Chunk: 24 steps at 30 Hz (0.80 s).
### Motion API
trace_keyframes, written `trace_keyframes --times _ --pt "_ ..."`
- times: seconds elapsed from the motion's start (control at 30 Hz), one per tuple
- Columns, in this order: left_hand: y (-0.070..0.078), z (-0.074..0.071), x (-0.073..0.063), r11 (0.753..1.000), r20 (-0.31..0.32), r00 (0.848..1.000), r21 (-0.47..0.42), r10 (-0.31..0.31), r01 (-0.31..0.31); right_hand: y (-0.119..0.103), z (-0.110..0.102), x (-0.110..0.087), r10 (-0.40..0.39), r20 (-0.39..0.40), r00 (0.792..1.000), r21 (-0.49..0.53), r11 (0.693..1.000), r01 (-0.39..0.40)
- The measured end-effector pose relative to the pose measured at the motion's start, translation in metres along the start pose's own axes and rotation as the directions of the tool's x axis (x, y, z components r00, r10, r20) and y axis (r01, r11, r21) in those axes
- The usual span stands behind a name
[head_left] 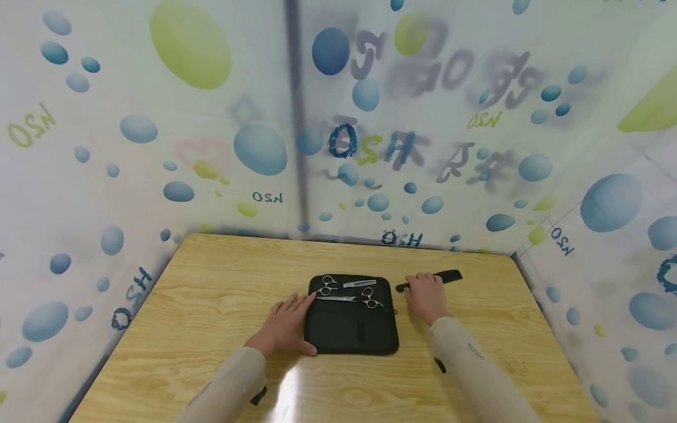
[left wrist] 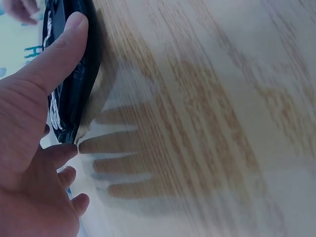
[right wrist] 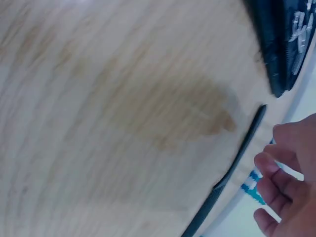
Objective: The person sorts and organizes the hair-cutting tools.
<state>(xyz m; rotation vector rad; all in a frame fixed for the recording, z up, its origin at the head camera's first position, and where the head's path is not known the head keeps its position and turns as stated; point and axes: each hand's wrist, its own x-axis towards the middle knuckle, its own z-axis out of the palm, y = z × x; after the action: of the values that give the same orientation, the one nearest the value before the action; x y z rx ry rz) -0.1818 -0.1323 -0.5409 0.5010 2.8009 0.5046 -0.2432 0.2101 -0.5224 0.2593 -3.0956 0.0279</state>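
Observation:
A black zip case [head_left: 333,332] lies flat on the table, with two pairs of silver hair scissors [head_left: 338,298] across its upper half, pointing opposite ways. My left hand [head_left: 285,326] spans the case's left side, fingers extended. In the left wrist view its thumb [left wrist: 61,47] rests along the case's near edge and a fingertip reaches the far corner. To the right of the case is a black comb [head_left: 449,275], thin handle toward the case. Over that handle is my right hand [head_left: 427,296]; the right wrist view shows its fingers [right wrist: 271,190] loosely bent beside the comb [right wrist: 232,170], not wrapped around it.
The wooden table [head_left: 211,294] extends on both sides of the case and in front of it. A white wall covering [head_left: 254,229] with blue and green spots meets the table's back edge and both sides.

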Motion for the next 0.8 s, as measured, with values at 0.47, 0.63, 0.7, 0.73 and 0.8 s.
trace_keyframes --times 0.47,0.63,0.7,0.73,0.8 --pt "-0.005 -0.008 -0.010 0.996 -0.005 1.000 -0.087 0.007 -0.007 0.009 0.019 -0.010 -0.010 0.027 1.000 -0.033 0.999 0.011" --pt "-0.010 -0.010 -0.011 0.994 -0.033 0.999 -0.108 0.006 -0.010 0.011 0.021 -0.016 -0.034 -0.033 0.999 0.010 0.999 0.035" --pt "-0.011 -0.010 -0.011 0.993 -0.046 0.999 -0.119 0.011 -0.017 0.014 0.023 -0.018 -0.039 -0.063 0.997 0.015 0.999 0.040" --pt "-0.012 -0.010 -0.011 0.993 -0.052 0.999 -0.120 0.011 -0.017 0.015 0.025 -0.019 -0.037 -0.076 0.996 0.014 0.999 0.039" --pt "-0.013 -0.009 -0.011 0.992 -0.070 0.998 -0.126 0.009 -0.018 0.018 0.026 -0.021 -0.020 -0.096 0.995 0.026 0.999 0.023"
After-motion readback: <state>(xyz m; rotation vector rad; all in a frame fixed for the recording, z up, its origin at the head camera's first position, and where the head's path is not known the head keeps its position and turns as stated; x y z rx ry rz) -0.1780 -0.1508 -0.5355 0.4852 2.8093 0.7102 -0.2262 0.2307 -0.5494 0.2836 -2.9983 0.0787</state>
